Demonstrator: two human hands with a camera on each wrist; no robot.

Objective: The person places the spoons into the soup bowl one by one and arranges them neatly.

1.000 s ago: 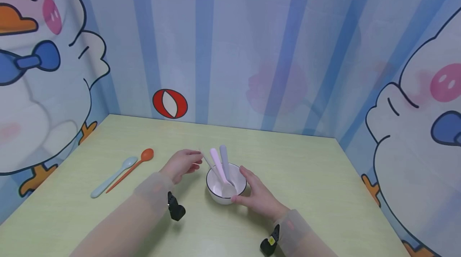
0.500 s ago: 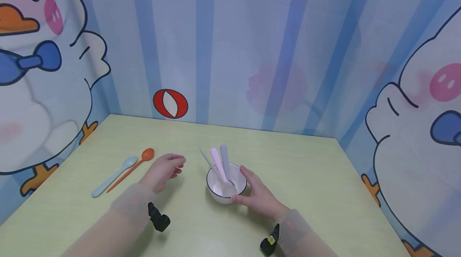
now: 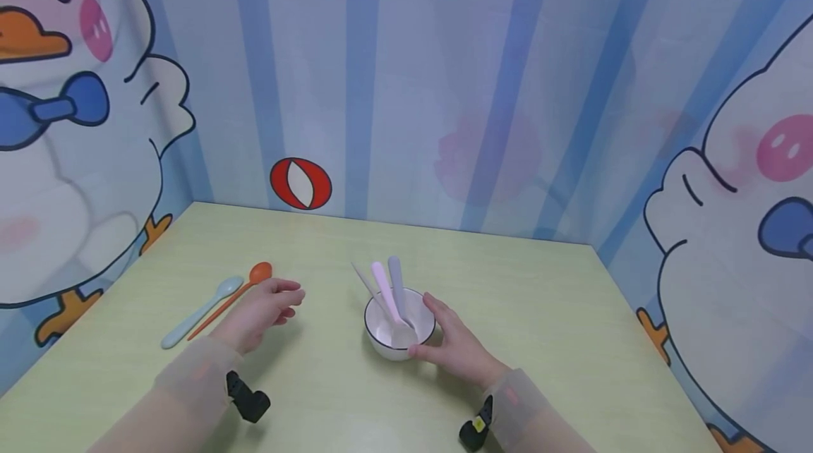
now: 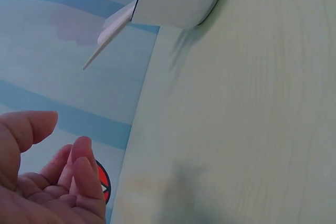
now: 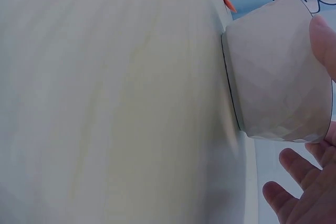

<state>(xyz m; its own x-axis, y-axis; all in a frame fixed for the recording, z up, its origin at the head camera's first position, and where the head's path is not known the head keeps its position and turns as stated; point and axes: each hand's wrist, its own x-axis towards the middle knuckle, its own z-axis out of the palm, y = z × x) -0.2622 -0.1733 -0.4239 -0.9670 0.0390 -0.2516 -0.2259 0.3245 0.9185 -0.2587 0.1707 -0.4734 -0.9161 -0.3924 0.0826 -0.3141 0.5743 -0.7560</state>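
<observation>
Right hand [image 3: 462, 348]: gripping bowl [image 3: 389, 352] from right.
Left hand [image 3: 259, 315]: hovering relaxed, well left of bowl.
Desk [image 3: 540, 312]: ending at far striped backdrop [image 3: 425, 51].

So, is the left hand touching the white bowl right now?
Apart: the head view shows a stretch of tabletop between the left hand and the white bowl.

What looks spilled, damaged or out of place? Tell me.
Nothing stands out: the bowl is upright, held by the right hand; three utensils lean inside; the light-blue spoon and orange spoon lie on the table.
</observation>
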